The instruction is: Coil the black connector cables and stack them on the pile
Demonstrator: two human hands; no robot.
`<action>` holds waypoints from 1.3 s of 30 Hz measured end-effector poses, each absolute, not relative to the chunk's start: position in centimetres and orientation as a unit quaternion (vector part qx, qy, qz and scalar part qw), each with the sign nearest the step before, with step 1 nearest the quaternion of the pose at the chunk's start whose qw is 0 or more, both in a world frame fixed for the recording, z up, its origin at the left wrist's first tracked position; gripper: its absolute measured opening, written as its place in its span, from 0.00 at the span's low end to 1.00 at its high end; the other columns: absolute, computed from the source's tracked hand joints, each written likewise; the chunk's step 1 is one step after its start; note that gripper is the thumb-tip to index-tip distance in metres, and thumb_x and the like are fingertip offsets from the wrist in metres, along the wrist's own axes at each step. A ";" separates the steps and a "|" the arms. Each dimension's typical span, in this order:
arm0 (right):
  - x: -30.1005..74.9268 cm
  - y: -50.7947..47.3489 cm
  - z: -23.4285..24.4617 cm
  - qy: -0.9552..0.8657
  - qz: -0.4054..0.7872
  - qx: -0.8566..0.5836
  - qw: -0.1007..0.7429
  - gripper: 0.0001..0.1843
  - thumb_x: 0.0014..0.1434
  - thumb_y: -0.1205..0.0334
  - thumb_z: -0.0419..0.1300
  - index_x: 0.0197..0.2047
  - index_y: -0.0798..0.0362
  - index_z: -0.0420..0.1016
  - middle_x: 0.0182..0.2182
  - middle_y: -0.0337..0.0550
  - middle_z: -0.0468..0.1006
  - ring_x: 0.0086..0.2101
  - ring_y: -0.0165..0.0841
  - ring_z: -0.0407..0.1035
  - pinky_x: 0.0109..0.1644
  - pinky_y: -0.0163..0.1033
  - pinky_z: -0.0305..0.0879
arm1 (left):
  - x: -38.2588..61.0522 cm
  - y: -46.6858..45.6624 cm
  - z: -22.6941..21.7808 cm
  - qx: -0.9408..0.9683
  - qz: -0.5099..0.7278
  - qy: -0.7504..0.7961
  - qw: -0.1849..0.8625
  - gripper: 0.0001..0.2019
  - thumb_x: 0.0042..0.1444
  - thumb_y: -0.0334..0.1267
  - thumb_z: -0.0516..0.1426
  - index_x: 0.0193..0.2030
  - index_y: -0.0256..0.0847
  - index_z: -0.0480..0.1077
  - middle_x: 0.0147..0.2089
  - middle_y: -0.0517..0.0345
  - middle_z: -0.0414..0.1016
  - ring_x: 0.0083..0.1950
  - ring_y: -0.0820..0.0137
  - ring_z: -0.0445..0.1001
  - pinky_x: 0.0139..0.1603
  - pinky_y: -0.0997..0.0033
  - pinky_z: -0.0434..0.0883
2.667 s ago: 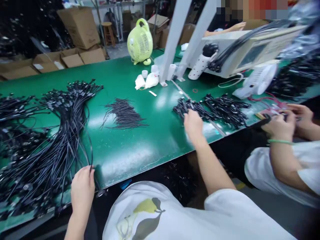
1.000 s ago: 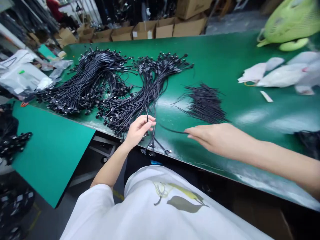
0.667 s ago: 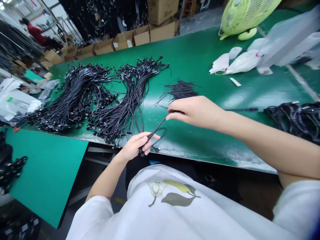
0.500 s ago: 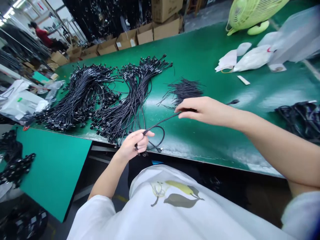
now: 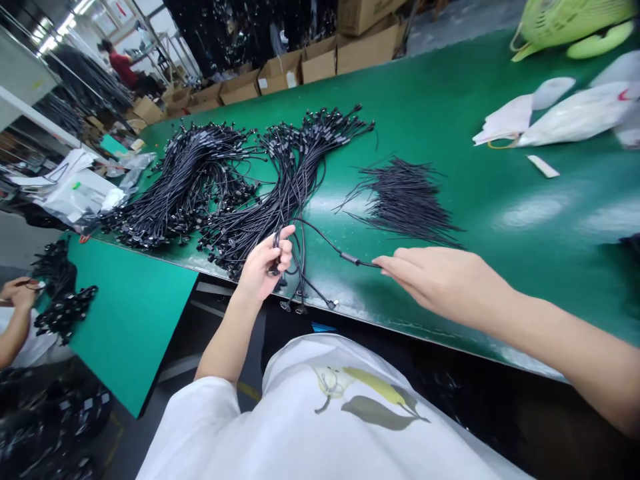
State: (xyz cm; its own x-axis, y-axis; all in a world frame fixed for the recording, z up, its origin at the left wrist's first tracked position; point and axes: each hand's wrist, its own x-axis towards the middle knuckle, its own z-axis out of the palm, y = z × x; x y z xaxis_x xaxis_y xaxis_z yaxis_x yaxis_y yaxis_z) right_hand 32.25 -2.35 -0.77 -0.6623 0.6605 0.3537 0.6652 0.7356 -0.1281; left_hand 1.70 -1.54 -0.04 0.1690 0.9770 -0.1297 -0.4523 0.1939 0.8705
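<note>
My left hand (image 5: 265,263) is closed on a looped black cable (image 5: 320,239) at the near edge of the green table (image 5: 450,107). My right hand (image 5: 440,280) pinches the same cable's other end; the cable stretches between both hands. Just behind my left hand lie two big bundles of black cables (image 5: 240,180). A smaller heap of thin black ties (image 5: 405,200) lies beyond my right hand.
White bags (image 5: 555,117) and a yellow-green fan (image 5: 575,23) sit at the far right. A lower green table (image 5: 125,313) stands at left, where another person's hand (image 5: 15,293) works by more cables. Cardboard boxes (image 5: 310,63) line the far side.
My right hand has dropped from beside the tie heap toward the table's near edge, pulling the cable out straighter. My left hand has risen slightly, still gripping the loop.
</note>
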 end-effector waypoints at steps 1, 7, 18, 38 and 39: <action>32.1 -2.4 -0.4 -0.910 -0.021 -0.368 0.193 0.17 0.68 0.60 0.46 0.38 0.52 0.75 0.24 0.42 0.72 0.25 0.30 0.63 0.29 0.37 0.49 | 1.9 -1.4 -0.2 0.343 0.537 0.366 0.679 0.21 0.47 0.32 0.61 0.51 0.34 0.73 0.31 0.62 0.67 0.25 0.82 0.61 0.20 0.84 0.60; 32.1 -2.2 -0.8 -0.905 -0.013 -0.385 0.180 0.18 0.68 0.61 0.45 0.37 0.53 0.75 0.25 0.43 0.73 0.25 0.30 0.64 0.29 0.37 0.48 | 2.2 -0.7 -0.7 0.349 0.555 0.391 0.646 0.17 0.56 0.38 0.57 0.52 0.38 0.72 0.30 0.61 0.69 0.26 0.81 0.64 0.23 0.84 0.62; 27.8 -1.7 0.3 -0.900 0.242 -0.287 0.219 0.18 0.68 0.56 0.49 0.35 0.50 0.77 0.29 0.40 0.77 0.30 0.29 0.69 0.33 0.33 0.58 | 6.7 -3.9 -1.7 0.710 0.276 0.394 0.514 0.18 0.65 0.47 0.49 0.52 0.38 0.71 0.33 0.56 0.75 0.32 0.70 0.72 0.39 0.70 0.70; 22.3 -1.1 -5.2 -0.320 0.730 -0.307 0.520 0.18 0.53 0.52 0.65 0.30 0.54 0.63 0.28 0.34 0.63 0.22 0.20 0.48 0.22 0.28 0.46 | 8.9 -4.8 -6.9 0.465 0.491 0.410 0.612 0.22 0.61 0.59 0.52 0.34 0.40 0.62 0.20 0.70 0.53 0.22 0.77 0.57 0.32 0.71 0.64; 21.9 -1.4 -5.0 -0.305 0.721 -0.311 0.539 0.17 0.53 0.51 0.65 0.31 0.54 0.63 0.27 0.34 0.62 0.23 0.21 0.51 0.23 0.28 0.50 | 8.8 -4.7 -7.0 0.490 0.465 0.419 0.607 0.22 0.60 0.60 0.52 0.36 0.39 0.63 0.21 0.69 0.55 0.22 0.76 0.58 0.31 0.71 0.63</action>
